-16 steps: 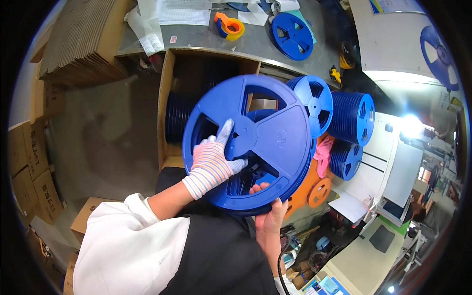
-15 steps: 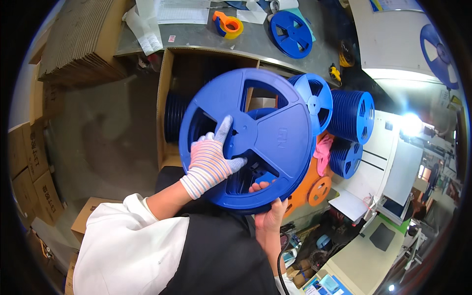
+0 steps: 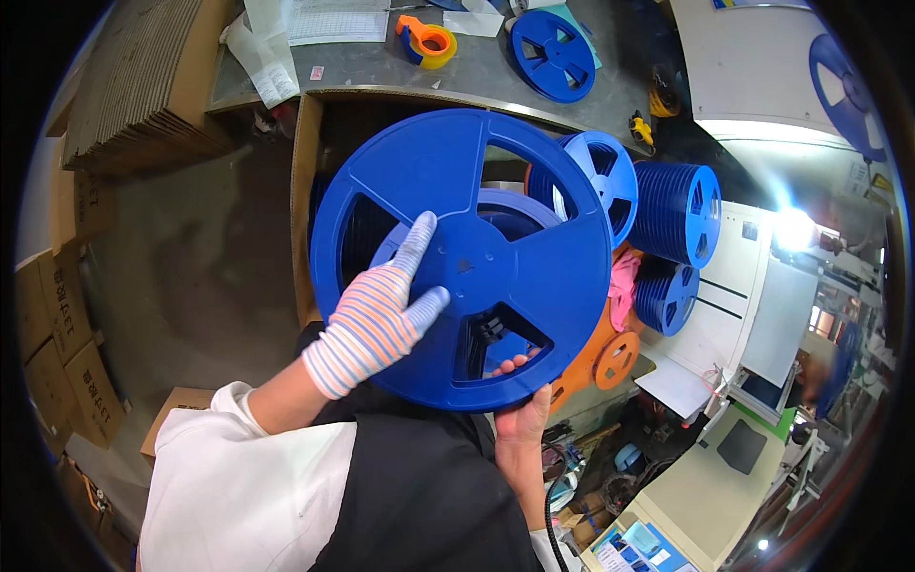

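Blue plastic reel (image 3: pixel 477 243), held face-up above the near part of an open cardboard box (image 3: pixel 305 191), close to the person's dark apron (image 3: pixel 429 496). Right hand (image 3: pixel 524 415), bare, is clamped on the near rim: thumb outside, fingers up through a window. Left hand (image 3: pixel 367 319), in a striped glove, rests on the face, index finger and thumb spread apart toward the hub; whether its other fingers grip anything, cannot tell.

Risks, as judged: most of the weight seems to hang on the right hand's edge hold, so a slack thumb could let the far side dip into the box. Smooth plastic under knit fabric might slide. Swung rightward, the rim could knock the standing blue reels (image 3: pixel 679 214) or snag the pink cloth (image 3: pixel 624 286).

Hidden: the box's inside, mostly covered. Paler blue curves show through the windows, probably another reel below; whether it touches the upper one is unclear. Right palm is partly behind the rim.

Further out: on the metal bench (image 3: pixel 362 71), papers and another reel are cut off by the top edge. Far right blurs into glare from a lamp (image 3: pixel 793 229).
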The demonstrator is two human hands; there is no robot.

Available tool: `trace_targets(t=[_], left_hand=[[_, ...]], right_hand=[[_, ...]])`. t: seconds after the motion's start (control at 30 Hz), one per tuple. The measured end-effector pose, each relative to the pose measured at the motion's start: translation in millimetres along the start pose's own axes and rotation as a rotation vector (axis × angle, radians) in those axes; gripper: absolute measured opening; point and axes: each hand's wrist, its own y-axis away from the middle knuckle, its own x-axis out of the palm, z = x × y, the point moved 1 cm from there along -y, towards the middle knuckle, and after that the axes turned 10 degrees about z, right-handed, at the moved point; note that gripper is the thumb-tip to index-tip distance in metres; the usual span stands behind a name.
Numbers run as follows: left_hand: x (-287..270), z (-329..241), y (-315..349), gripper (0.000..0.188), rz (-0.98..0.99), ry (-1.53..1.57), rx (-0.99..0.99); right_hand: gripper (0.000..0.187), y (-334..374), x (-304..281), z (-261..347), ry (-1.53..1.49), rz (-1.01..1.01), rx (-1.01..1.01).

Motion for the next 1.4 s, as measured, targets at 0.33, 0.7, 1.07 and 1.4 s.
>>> trace_targets(t=[0.33, 0.7, 1.07, 1.4], left_hand=[[-25.3, 40.8, -3.1, 0.071, 0.386, 0.924, -0.281], [-12.8, 18.1, 17.7, 0.051, -0.022, -0.272, 0.013], [56.4, -8.6, 45.3, 0.048, 0.232, -0.538, 0.566], [21.3, 12.8, 38.1, 0.032, -0.062, -0.149, 0.680]], right_hand=[[0.040, 5.7, -20.7, 7.4, -0.138, -0.050, -0.017], [0.040, 11.0, -8.8, 8.4, -0.055, -0.037, -0.007], [0.050, 6.9, 25.4, -1.7, 0.134, -0.147, -0.087], [0.047, 7.7, 21.3, 2.6, 0.182, -0.214, -0.068]])
